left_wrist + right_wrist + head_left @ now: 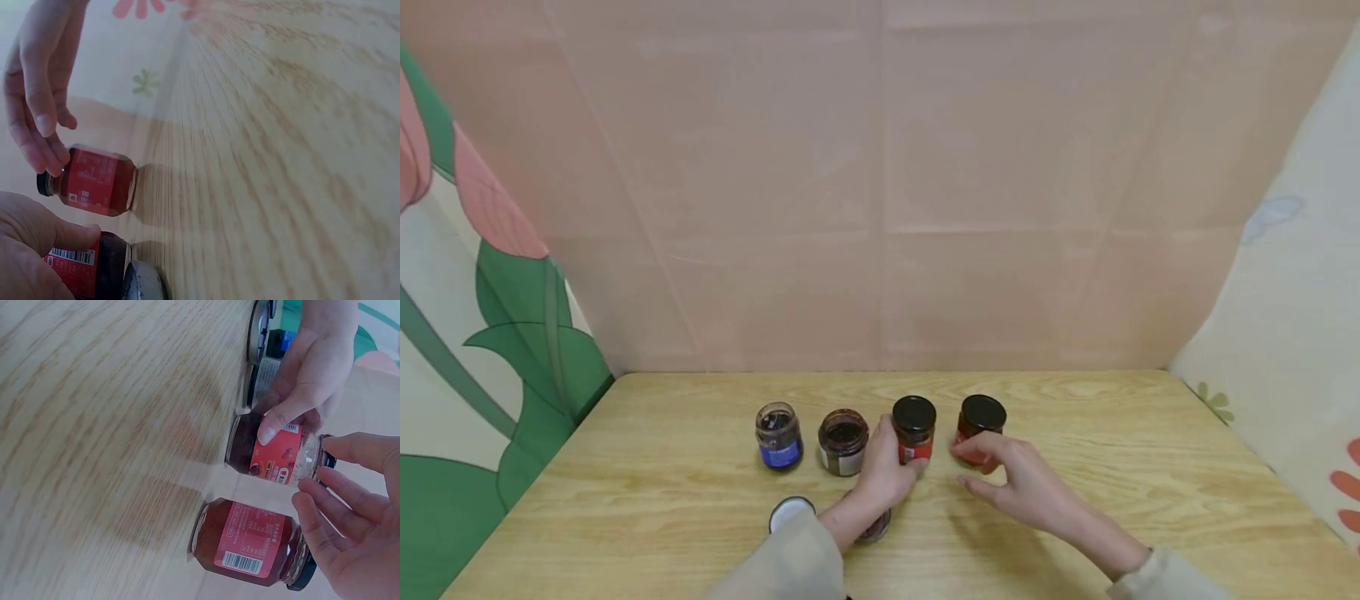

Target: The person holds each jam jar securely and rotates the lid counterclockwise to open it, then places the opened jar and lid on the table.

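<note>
My left hand (882, 477) grips a glass jar with a black lid and red label (914, 421); its thumb lies across the label in the right wrist view. The held jar (275, 450) stands upright at the table surface. To its right is a second black-lidded jar with a red label (981, 415), darker inside, also upright. My right hand (1024, 483) hovers beside this second jar with fingers loosely bent and apart, holding nothing. Whether its fingertips touch the second jar I cannot tell.
Two lidless jars stand left of my left hand: one with a blue label (779, 442), one with a pale label (844, 446). A lid showing its white inside (792, 510) lies nearer me. Another round item (876, 528) is partly hidden under my left wrist.
</note>
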Demonstrator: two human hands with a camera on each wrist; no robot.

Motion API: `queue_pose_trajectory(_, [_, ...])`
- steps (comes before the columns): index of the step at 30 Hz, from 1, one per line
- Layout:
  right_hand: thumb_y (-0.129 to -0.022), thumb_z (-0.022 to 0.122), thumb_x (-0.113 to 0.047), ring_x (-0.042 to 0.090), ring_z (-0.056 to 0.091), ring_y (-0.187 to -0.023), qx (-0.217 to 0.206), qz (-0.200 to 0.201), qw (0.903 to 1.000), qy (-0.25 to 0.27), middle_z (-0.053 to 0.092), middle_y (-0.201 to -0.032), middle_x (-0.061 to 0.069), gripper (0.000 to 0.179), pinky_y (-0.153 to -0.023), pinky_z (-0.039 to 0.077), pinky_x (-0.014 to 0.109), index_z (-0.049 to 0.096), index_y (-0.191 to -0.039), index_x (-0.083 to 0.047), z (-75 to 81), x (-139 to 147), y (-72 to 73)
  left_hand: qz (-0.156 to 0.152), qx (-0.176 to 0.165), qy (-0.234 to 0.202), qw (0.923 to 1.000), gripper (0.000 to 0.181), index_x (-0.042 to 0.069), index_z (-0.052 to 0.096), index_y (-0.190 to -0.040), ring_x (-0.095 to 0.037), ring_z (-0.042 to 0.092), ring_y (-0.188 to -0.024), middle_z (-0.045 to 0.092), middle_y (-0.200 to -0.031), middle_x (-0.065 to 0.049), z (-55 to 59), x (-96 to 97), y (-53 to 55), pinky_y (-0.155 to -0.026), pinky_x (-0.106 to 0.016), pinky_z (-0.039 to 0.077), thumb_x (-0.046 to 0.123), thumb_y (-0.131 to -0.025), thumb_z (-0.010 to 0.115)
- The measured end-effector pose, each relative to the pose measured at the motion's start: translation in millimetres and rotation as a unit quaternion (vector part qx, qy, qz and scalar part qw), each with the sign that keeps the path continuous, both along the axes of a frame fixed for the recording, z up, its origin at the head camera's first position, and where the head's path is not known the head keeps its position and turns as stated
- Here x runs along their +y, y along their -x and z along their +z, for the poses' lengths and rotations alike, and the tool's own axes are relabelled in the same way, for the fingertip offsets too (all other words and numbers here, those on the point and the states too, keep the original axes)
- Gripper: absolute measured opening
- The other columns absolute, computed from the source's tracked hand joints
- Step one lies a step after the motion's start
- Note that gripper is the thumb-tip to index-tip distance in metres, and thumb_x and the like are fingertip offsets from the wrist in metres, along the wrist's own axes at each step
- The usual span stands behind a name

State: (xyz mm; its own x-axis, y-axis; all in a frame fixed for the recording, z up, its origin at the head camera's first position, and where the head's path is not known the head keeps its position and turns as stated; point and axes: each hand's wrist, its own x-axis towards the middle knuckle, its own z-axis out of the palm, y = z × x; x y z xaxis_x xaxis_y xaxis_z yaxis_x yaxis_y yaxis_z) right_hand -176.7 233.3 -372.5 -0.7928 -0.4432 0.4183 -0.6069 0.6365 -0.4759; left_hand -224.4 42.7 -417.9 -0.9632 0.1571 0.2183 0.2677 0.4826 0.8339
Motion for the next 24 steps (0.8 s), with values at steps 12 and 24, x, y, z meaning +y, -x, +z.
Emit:
queue_pose_trajectory(12, [-0.081,0.074,-0.005,0.006,0.061,-0.075,0.002,-0.009,0.9995,0.03,0.071,-0.094,0.005,0.021,-0.065,0.054,0.026,0.068,-0.101,-0.005,0.8,-2,1.3,-0.026,0.009,0.005,0.9996,0.055,0.0,0.054,-0.117,-0.031,0.058,-0.104,0.06,-0.108,-0.012,6.1,-9.4,-11.6,-0.091,-0.048,0.048,0.015,-0.073,0.083])
queue_pose_trajectory(24, [-0.086,0.07,-0.011,0.005,0.062,-0.074,-0.006,-0.092,0.993,0.075,0.071,-0.093,0.003,0.021,-0.064,0.054,0.023,0.067,-0.105,-0.003,8.2,-15,2.8,-0.04,0.017,0.021,0.9989,0.063,0.004,0.058,-0.124,-0.024,0.055,-0.104,0.058,-0.111,-0.007,21.7,-20.5,-18.7,-0.089,-0.042,0.047,0.027,-0.072,0.085])
